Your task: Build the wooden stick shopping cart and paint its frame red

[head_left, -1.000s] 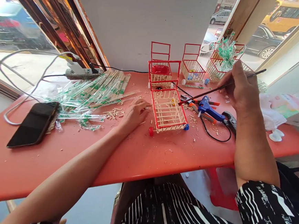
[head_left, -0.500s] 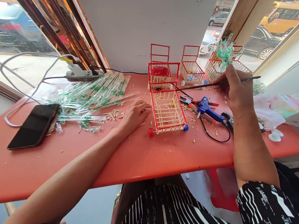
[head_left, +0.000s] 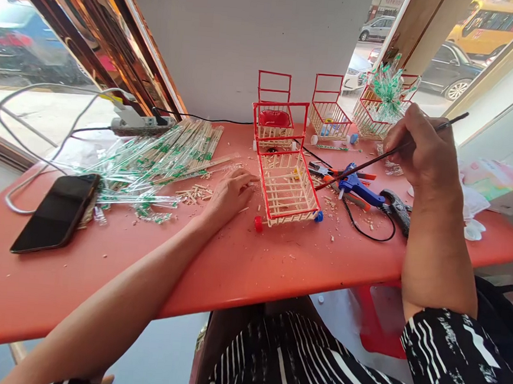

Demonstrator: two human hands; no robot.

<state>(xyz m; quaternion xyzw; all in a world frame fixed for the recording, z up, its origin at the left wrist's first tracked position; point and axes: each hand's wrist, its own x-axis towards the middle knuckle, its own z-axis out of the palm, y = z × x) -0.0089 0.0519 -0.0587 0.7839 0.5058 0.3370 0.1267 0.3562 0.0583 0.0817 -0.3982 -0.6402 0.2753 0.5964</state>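
A miniature shopping cart (head_left: 287,188) of pale sticks stands in front of me, its handle and upper rim red, with red and blue wheels visible at its front. My right hand (head_left: 424,147) is closed around a slim dark paintbrush (head_left: 369,163). The brush slants down to the left, its reddish tip close to the cart's right rim; whether they touch I cannot tell. On the cart's left, my left hand (head_left: 232,193) rests on the table with fingers stretched out. Its fingertips are at the cart's side, contact unclear.
Behind stand more small carts (head_left: 330,118), one holding crumpled wrappers (head_left: 389,90). A blue glue gun (head_left: 358,188) and pliers (head_left: 324,169) lie right. Wrapped sticks (head_left: 174,156), a phone (head_left: 57,215) and a power strip (head_left: 141,127) are left. Stick scraps litter the red table (head_left: 233,267).
My right hand has moved right and slightly down. The brush tip has gone from the cart's handle area to beside its right rim. My left hand stays put.
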